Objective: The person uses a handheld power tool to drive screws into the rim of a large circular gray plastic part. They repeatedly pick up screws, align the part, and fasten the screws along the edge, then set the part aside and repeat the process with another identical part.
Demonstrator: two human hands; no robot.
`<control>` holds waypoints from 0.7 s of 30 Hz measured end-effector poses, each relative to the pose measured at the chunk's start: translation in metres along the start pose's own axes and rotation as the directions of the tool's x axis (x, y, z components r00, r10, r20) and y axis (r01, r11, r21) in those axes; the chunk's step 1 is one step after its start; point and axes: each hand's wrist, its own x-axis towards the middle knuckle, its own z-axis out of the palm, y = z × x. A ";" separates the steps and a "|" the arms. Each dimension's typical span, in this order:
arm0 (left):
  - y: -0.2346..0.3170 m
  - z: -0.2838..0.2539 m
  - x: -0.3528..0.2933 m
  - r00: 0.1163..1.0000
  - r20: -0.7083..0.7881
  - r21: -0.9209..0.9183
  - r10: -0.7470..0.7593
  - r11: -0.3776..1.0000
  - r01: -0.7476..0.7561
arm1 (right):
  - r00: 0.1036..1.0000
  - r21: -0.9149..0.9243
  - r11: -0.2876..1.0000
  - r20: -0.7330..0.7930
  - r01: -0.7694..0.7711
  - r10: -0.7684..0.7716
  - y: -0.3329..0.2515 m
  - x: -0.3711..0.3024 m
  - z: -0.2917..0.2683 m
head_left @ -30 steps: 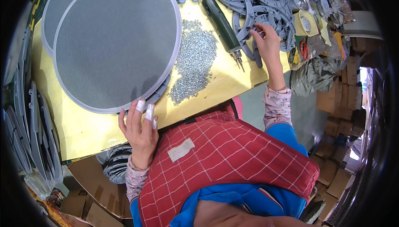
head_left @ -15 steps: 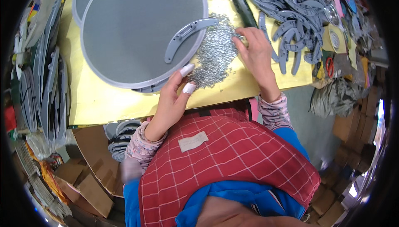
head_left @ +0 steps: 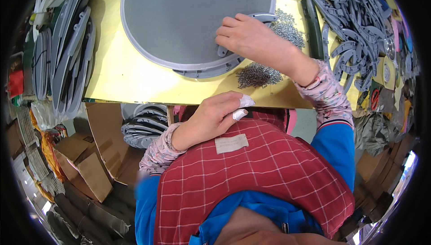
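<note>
A round grey mesh disc (head_left: 188, 16) with a pale rim lies on the yellow tabletop. Across its right edge rests a curved grey plastic piece (head_left: 264, 17), partly covered by my right hand (head_left: 251, 36). That hand's fingers are curled, and whatever they hold is hidden. Beside the disc is a heap of small silver metal pieces, apparently screws (head_left: 260, 75), part of it beneath my right forearm. My left hand (head_left: 213, 115) is at the table's front edge, white wrapping on its thumb and forefinger. These two are nearly together; anything between them is too small to name.
Many more curved grey pieces (head_left: 354, 25) are piled at the right, beside a dark-handled tool (head_left: 311, 27). Grey parts stand stacked at the left (head_left: 72, 61). Below the table, an open cardboard box (head_left: 107, 141) stands near more stacked grey parts (head_left: 146, 126).
My right hand has left the heap and moved left over the curved piece. My left hand has drawn back from the heap to the table's front edge. The whole view has shifted.
</note>
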 end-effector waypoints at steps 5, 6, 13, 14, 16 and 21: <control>0.001 -0.007 -0.006 0.992 0.014 0.060 0.125 0.990 -0.126 | 0.994 -0.108 0.993 -0.098 -0.049 0.038 -0.002 -0.009 -0.050; 0.000 -0.008 -0.006 0.979 -0.023 0.090 0.203 0.976 -0.200 | 0.985 -0.127 0.988 -0.157 -0.091 0.071 -0.009 -0.016 -0.069; 0.029 -0.005 0.003 0.776 -0.301 0.593 0.554 0.746 -0.304 | 0.897 0.674 0.714 -0.178 -0.188 0.404 -0.085 -0.064 -0.111; 0.030 -0.006 0.005 0.812 -0.299 0.560 0.501 0.782 -0.276 | 0.881 0.793 0.587 -0.150 -0.164 0.448 -0.092 -0.063 -0.099; 0.019 -0.003 0.002 0.867 -0.269 0.547 0.420 0.807 -0.222 | 0.800 0.957 0.289 -0.163 -0.013 0.577 -0.101 -0.072 -0.051; -0.002 -0.010 -0.007 0.934 -0.262 0.576 0.243 0.816 -0.051 | 0.690 0.944 -0.235 0.329 -0.231 0.645 -0.098 -0.070 -0.021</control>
